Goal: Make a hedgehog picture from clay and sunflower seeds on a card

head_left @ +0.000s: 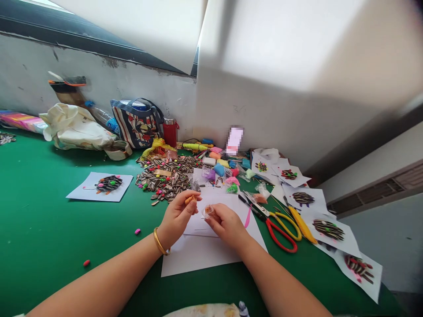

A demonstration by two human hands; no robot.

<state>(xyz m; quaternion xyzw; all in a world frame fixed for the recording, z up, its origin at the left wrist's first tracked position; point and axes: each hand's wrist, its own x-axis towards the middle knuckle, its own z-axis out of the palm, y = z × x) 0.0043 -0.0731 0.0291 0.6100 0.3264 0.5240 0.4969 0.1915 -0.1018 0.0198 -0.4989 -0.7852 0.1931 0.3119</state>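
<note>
Pinched between the fingers of my left hand [176, 220] is a small piece of orange clay [190, 200]. My right hand [228, 225] grips a small clear plastic packet [208, 211] with something orange inside it. Both hands are close together above white paper sheets [180, 259], and a gold bangle circles my left wrist. Beyond the hands lies a heap of striped sunflower seeds [178, 169] mixed with coloured bits. Several bagged lumps of coloured clay, among them a purple lump [209, 175] and a green one [232, 188], sit at the heap's right.
Scissors with red and yellow handles [280, 235] and a yellow craft knife [302, 224] lie at right. Seed-covered picture cards [330, 230] line the right edge; another card [122, 193] lies left. Bags and a red flask [170, 133] stand against the wall.
</note>
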